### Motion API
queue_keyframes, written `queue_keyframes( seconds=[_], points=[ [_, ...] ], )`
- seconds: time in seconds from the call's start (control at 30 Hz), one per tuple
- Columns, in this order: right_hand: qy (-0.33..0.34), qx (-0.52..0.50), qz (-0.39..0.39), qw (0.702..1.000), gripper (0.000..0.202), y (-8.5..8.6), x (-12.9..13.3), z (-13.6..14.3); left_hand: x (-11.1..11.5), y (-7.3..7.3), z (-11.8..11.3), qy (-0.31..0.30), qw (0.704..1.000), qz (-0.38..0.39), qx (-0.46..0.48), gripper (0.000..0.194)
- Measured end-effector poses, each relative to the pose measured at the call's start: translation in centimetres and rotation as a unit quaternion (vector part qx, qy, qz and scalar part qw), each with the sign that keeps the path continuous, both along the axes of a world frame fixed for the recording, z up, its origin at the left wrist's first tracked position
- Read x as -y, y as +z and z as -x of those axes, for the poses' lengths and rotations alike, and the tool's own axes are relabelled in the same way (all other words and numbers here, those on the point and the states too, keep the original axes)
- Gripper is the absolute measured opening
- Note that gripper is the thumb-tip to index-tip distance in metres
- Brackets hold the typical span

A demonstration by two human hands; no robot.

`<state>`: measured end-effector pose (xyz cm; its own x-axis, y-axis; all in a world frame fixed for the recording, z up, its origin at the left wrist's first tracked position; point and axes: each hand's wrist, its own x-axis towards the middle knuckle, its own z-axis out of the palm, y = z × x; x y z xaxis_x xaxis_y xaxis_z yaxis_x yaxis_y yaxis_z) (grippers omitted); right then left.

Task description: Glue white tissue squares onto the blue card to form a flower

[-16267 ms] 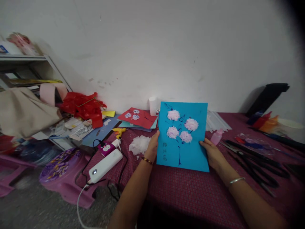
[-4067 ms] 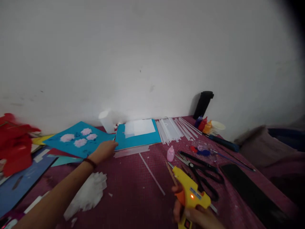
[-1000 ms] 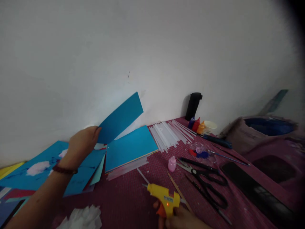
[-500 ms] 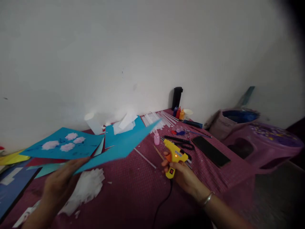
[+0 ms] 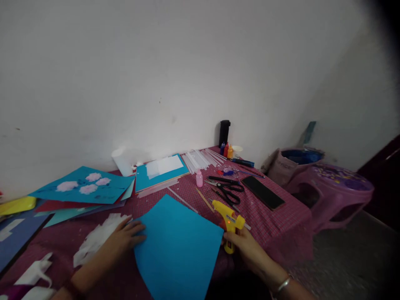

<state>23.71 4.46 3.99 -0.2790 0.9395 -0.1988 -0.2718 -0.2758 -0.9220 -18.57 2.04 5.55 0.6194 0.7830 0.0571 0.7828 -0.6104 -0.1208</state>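
Observation:
My right hand [image 5: 243,246] is wrapped round a yellow hot glue gun [image 5: 228,216], its small light glowing and its nozzle pointing up and left. A plain blue paper sheet [image 5: 181,250] lies in front of me, with one corner by the glue gun. At the sheet's left edge, my left hand [image 5: 126,239] has its fingers stretched out and apart, the tips touching the edge. Crumpled white paper [image 5: 96,237] lies beside and partly under that hand. The right fingers are partly hidden behind the gun's handle.
Scissors [image 5: 226,189], a pink bottle [image 5: 199,178] and a black phone [image 5: 262,192] lie right of the middle. Blue paper with white flowers [image 5: 109,191] sits left. Behind are white sticks [image 5: 200,160] and paint bottles [image 5: 226,150]. A pink stool [image 5: 325,196] stands right.
The blue sheet has come down from the air at the left onto the table before me. My left hand has moved right and loosened from it. The glue gun has shifted slightly lower.

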Motion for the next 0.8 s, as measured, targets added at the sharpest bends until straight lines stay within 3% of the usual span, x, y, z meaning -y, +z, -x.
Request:
queue_keyframes(
  seconds=[0.1, 0.27, 0.43, 0.63, 0.8],
  points=[
    [-0.005, 0.039, -0.008, 0.999, 0.019, 0.4, -0.2, -1.1, -2.3, 1.1, -1.2, 0.042, 0.999, -0.011, 0.005, 0.029],
    [-0.025, 0.071, -0.009, 0.997, 0.03, 0.9, -0.5, -2.3, -6.7, 2.6, -2.9, 0.047, 0.998, -0.015, -0.048, 0.024],
    [-0.025, 0.086, -0.008, 0.996, 0.033, 0.2, -0.9, -2.8, -9.6, 1.8, -3.9, 0.059, 0.992, -0.051, -0.103, 0.042],
    [0.07, 0.085, -0.014, 0.994, 0.032, 1.8, -2.7, -0.6, -10.8, 0.2, -4.9, 0.033, 0.994, -0.038, -0.094, 0.049],
    [0.18, 0.061, -0.018, 0.982, 0.022, 3.6, -4.8, 3.5, -10.7, 1.5, -3.3, 0.088, 0.989, -0.053, -0.104, 0.056]
  ],
)
